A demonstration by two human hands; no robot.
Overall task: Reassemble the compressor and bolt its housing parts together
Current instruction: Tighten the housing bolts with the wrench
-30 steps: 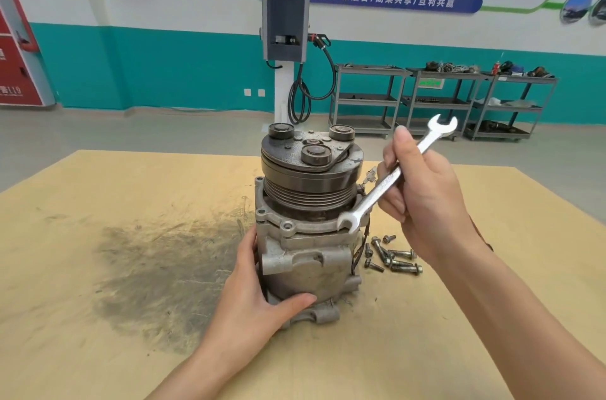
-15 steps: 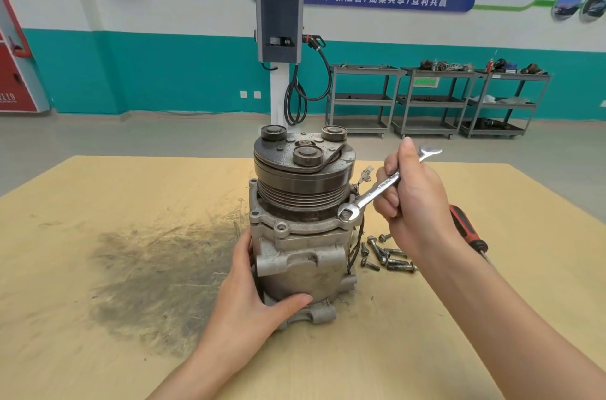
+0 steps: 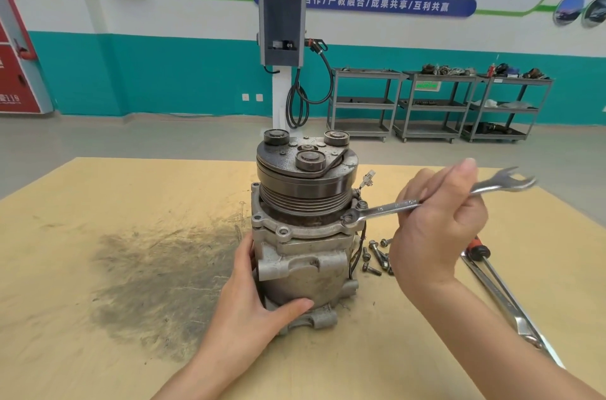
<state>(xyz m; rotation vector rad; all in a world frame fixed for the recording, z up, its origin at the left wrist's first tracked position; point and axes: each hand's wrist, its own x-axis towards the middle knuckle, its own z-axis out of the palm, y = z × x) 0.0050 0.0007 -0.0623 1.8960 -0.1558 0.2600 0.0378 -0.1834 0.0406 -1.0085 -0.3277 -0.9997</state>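
A dark smear of grime (image 3: 164,285) stains the counter (image 3: 82,202) at the left. Next to it the left hand (image 3: 249,311) wraps the lower body of the compressor (image 3: 305,235), thumb across the front, steadying it upright at the counter's middle. The pulley end is already stacked on the housing. At the flange's right edge, the wrench (image 3: 410,202) sits on a bolt (image 3: 347,219), its shank gripped in the curled fingers of the right hand (image 3: 436,229). Loose bolts (image 3: 377,257) lie just beside the compressor, so by my reading bolting is under way with several fasteners left. A screwdriver (image 3: 482,252) and another long tool lie at the far right.
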